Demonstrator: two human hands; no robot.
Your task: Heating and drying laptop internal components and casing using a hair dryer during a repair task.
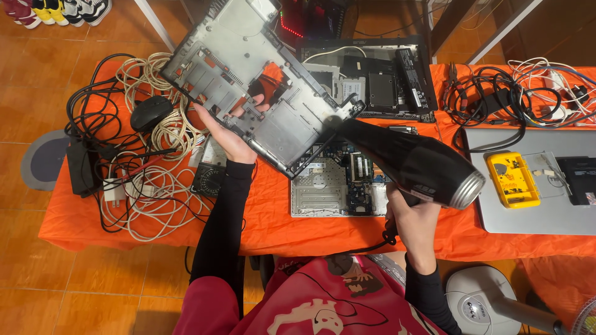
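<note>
My left hand (228,132) holds a grey laptop bottom cover (248,80) up off the table, tilted, with its inner side facing me. My right hand (415,218) grips the handle of a black hair dryer (415,162). The dryer's nozzle end points at the cover's lower right corner and its silver rear end faces right. Below them an opened laptop chassis with a circuit board (338,186) lies on the orange table cloth (267,223).
A tangle of white and black cables (146,186), a black mouse (150,112) and a power brick (81,166) lie at left. Another opened laptop (379,80) sits at the back. A silver laptop (546,205) with a yellow box (512,180) lies right. A fan base (481,301) stands on the floor.
</note>
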